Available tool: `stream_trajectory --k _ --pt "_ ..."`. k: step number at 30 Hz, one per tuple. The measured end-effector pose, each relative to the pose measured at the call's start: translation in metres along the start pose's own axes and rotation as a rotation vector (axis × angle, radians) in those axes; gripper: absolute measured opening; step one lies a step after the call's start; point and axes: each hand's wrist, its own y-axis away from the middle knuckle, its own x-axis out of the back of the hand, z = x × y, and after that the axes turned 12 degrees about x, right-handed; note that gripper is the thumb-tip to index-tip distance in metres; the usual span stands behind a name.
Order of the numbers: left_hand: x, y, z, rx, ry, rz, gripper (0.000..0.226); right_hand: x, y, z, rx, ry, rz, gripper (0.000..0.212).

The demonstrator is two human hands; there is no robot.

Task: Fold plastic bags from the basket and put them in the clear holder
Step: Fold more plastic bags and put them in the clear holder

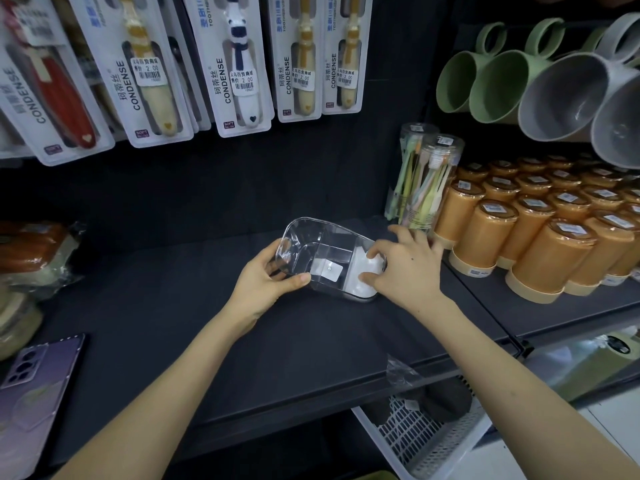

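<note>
The clear holder lies tilted on the black shelf in the middle of the view. My left hand grips its left wall. My right hand has its fingers pinched on a folded white plastic bag sitting in the holder's right end. The white lattice basket stands below the shelf at the lower right, with dark bags in it and a crumpled clear bag sticking up over the shelf edge.
Orange lidded cups and a clear tub of toothbrushes stand close to the right of the holder. Packaged toothbrushes hang above. Green and grey mugs hang at the upper right. A purple phone lies at the left.
</note>
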Motion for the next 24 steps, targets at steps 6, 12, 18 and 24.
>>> stream_trajectory --k 6,12,18,24 --pt "-0.001 -0.007 -0.001 0.023 0.002 0.027 0.055 -0.006 0.004 0.000 -0.048 -0.061 -0.021 0.034" --pt "-0.017 -0.018 0.011 0.029 -0.067 0.037 0.049 -0.016 0.060 0.015 -0.088 -0.080 0.278 0.017" --pt "-0.036 -0.038 0.018 0.058 -0.131 0.037 0.036 -0.045 0.093 0.013 -0.005 -0.029 0.131 0.044" --pt "-0.038 -0.040 0.022 0.099 -0.193 0.046 0.016 -0.047 0.096 0.009 -0.031 -0.060 0.131 0.042"
